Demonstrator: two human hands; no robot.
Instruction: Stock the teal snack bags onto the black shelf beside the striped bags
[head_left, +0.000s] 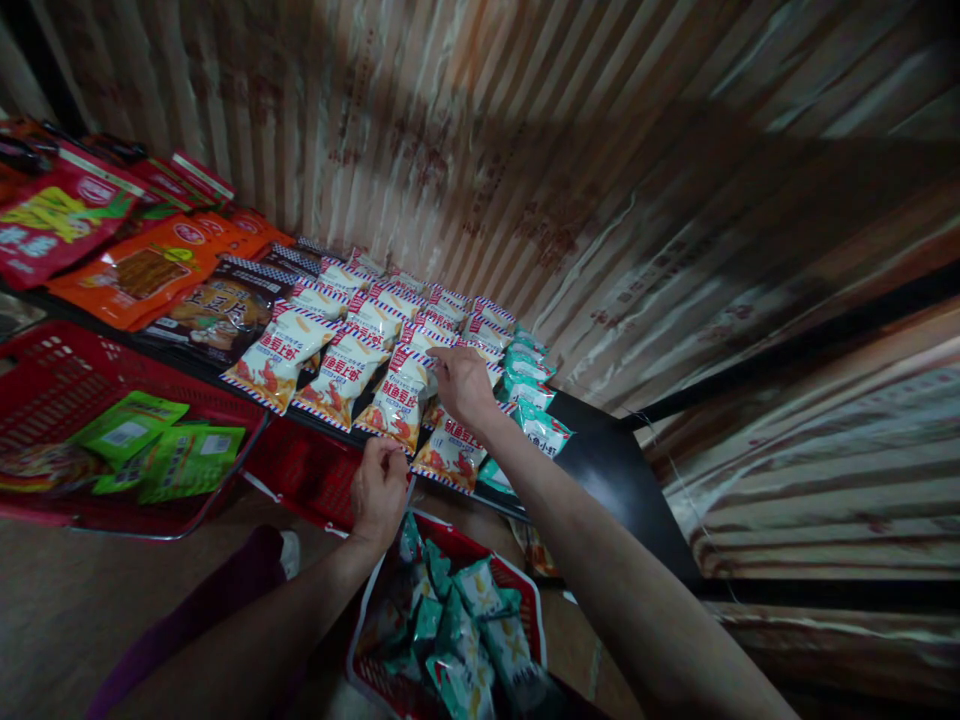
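Observation:
White snack bags with red lettering and striped edges stand in rows on a black shelf. My left hand is closed, its fingertips pinching the bottom edge of a front snack bag. Over the upper end of that bag, my right hand has its fingers curled, with the index finger and thumb at the bag's top edge. My right forearm partly covers the neighbouring snack bag. Beside it, at the row's right end, are green snack bags.
Below the shelf is a red basket holding several green snack bags. Another red basket at the left contains bright green packets. Orange packets and brown packets line the shelf's left. Pleated sheeting hangs behind.

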